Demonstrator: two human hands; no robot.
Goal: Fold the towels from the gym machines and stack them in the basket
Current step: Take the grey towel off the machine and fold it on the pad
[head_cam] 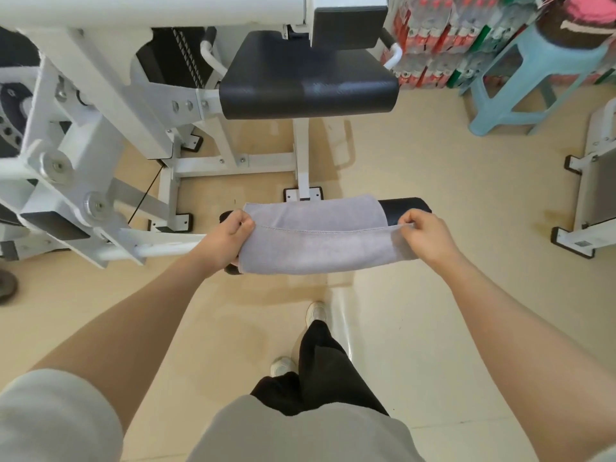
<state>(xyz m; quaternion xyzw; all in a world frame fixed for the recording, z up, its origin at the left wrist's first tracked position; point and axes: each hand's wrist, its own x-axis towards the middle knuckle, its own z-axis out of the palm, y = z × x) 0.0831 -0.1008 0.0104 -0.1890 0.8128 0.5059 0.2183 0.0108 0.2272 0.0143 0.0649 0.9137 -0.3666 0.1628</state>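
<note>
A light grey towel (313,238) lies draped over the black padded roller (405,205) of a white gym machine, in the middle of the head view. My left hand (228,236) pinches the towel's near left corner. At the opposite end, my right hand (426,233) pinches the near right corner. The stitched hem is stretched taut between the two hands. Most of the roller is hidden under the towel. No basket is in view.
The machine's black seat (308,78) and white frame (100,135) stand ahead and to the left. A light blue plastic stool (530,71) stands at the right rear, by stacked bottle packs (433,35). Another machine's base (596,181) sits at the right edge. Beige floor lies underfoot.
</note>
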